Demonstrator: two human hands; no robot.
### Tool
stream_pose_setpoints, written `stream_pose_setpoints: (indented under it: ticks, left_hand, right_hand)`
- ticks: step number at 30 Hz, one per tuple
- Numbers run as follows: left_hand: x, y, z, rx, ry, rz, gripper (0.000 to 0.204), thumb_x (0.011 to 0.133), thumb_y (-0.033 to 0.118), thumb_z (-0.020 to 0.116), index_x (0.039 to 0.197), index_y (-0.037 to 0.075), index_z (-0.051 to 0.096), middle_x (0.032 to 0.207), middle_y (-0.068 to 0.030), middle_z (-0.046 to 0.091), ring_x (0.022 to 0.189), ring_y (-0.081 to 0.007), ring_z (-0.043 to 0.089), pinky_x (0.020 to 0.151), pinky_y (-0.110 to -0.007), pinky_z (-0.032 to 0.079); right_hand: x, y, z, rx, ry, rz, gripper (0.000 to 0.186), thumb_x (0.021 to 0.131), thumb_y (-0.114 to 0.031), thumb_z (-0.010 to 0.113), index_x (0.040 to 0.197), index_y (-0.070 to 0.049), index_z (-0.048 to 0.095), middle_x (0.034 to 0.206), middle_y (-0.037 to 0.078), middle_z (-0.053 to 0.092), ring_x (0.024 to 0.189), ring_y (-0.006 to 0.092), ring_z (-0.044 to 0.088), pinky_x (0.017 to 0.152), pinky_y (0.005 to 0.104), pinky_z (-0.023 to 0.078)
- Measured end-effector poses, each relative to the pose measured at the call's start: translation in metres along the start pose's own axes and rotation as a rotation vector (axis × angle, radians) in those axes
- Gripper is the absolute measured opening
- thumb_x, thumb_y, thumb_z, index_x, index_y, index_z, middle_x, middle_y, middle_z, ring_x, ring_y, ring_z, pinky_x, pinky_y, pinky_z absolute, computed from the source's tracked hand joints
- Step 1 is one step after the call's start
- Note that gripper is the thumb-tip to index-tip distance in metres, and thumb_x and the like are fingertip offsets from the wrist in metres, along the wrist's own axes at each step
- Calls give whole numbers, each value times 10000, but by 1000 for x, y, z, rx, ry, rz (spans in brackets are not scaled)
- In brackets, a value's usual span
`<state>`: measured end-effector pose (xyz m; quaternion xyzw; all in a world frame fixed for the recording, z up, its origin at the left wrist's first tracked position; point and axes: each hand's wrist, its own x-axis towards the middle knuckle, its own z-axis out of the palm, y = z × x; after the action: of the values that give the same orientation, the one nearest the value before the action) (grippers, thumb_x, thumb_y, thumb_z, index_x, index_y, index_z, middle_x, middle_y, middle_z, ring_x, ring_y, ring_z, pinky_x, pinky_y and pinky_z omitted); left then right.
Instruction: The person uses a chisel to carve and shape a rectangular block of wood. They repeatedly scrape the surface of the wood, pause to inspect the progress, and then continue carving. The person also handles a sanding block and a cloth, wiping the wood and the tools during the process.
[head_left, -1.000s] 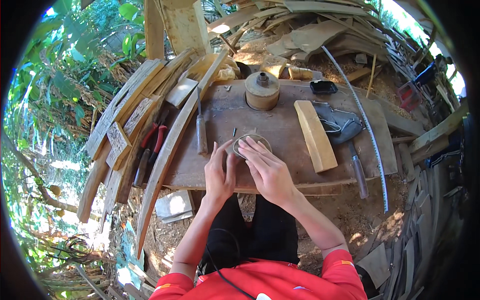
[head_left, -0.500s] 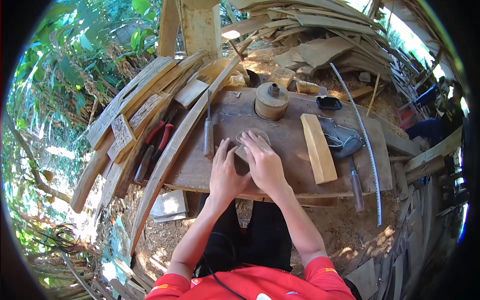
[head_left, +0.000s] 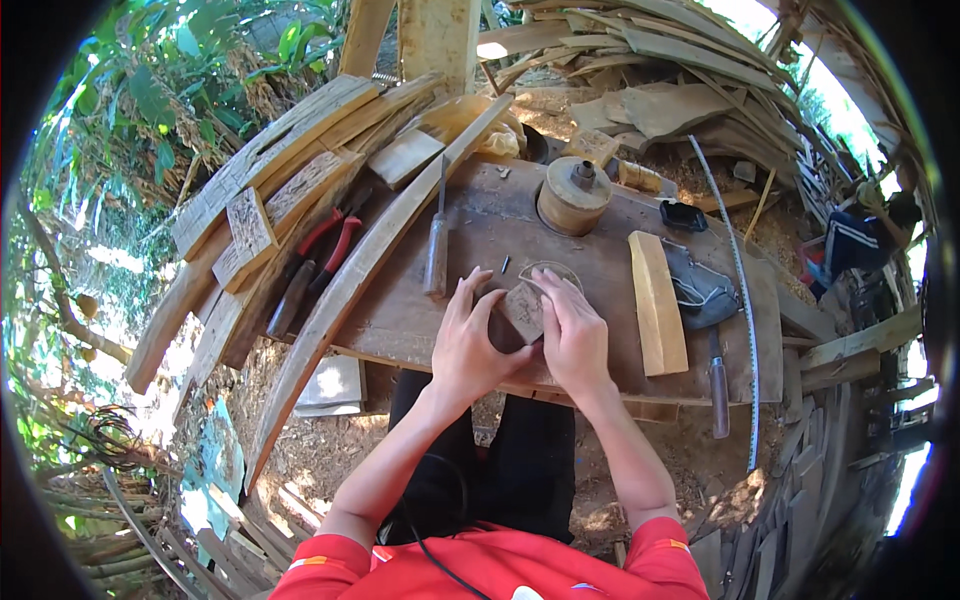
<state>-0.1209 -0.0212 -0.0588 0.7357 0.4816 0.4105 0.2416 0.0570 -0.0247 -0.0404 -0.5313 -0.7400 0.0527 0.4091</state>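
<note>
My left hand (head_left: 466, 338) curves round the left side of a small flat brown wooden block (head_left: 522, 312), thumb at its near corner and index finger at its far left. My right hand (head_left: 575, 335) grips the block's right edge with fingers together; its underside is hidden. Just beyond the right fingertips lies a round, ring-edged piece (head_left: 562, 270), partly covered by that hand. A short dark rod (head_left: 505, 264) rests on the workbench (head_left: 480, 225) beyond the block. Left of my left hand lies a wooden-handled chisel (head_left: 436, 255).
A round wooden mallet-like block (head_left: 574, 197) stands farther back. To the right are a squared timber (head_left: 657, 305), a dark pouch (head_left: 698, 288), a handled tool (head_left: 718, 390) and a long ruler (head_left: 742, 300). Leftward lie a curved plank (head_left: 350, 285), red-handled pliers (head_left: 340, 245) and stacked boards (head_left: 275, 160).
My hands have drawn slightly apart and nearer to me, uncovering the wooden block between them. The short dark rod now shows. The view has shifted, and a person at far right has moved.
</note>
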Motion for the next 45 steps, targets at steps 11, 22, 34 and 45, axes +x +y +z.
stream_pose_setpoints:
  ticks: [11,22,34,45]
  left_hand:
    - [0,-11,1,2,54,33,670,672,200,930,1257,11,665,1451,-213,557,1498,-422,426,1214,-507,399]
    - [3,-2,1,34,28,14,706,656,209,922,1285,16,665,1423,-177,586,1467,-405,483,1172,-485,455]
    - [-1,-15,4,7,78,61,684,693,244,915,1268,-15,651,1360,-176,607,1442,-403,504,1142,-478,473]
    - [2,-3,-5,61,20,95,766,735,271,911,1363,-38,601,1379,-197,576,1450,-424,474,1221,-511,397]
  right_hand:
    - [-29,-43,9,-11,-93,-157,284,1037,-40,555,1280,23,687,1293,239,714,1226,427,675,1016,492,556]
    - [-11,-19,3,-19,13,5,290,962,-8,619,1241,21,692,1243,218,730,1193,403,692,1012,477,564]
    - [-25,-39,15,14,-3,-103,280,1008,-28,578,1260,-13,699,1253,228,718,1170,412,694,984,476,570]
    - [-5,12,-46,-235,144,163,564,1039,-231,649,1550,-37,508,1655,239,380,1552,411,339,1264,485,303]
